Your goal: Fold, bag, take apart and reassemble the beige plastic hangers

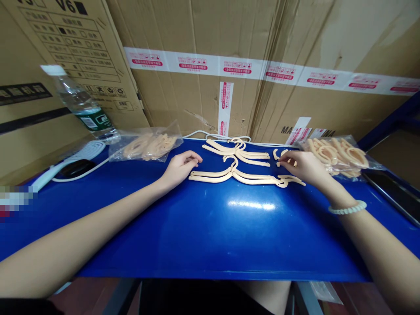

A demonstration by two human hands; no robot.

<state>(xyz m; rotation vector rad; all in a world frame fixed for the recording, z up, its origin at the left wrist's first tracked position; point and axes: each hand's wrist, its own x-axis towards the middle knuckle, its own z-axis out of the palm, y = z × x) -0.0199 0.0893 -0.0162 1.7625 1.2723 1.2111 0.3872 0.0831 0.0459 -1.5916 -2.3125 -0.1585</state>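
Two beige folding hangers lie one behind the other on the blue table: the front hanger (216,177) and the rear hanger (252,155). My left hand (180,167) rests just left of them, thumb and fingers curled together with nothing visible between. On the right, my right hand (303,166) pinches at a small curved beige hanger piece (278,163), partly hidden behind the fingertips. Another small curved piece (275,154) lies close by. Below that hand, a loose beige hanger part (292,180) touches the front hanger's right end.
Clear plastic bags of beige hangers lie at left (151,146) and right (337,155). A water bottle (88,109), a white corded device (82,153) and a black oval object (78,167) are at left. A phone (393,192) lies far right. Cardboard boxes (197,100) wall the back.
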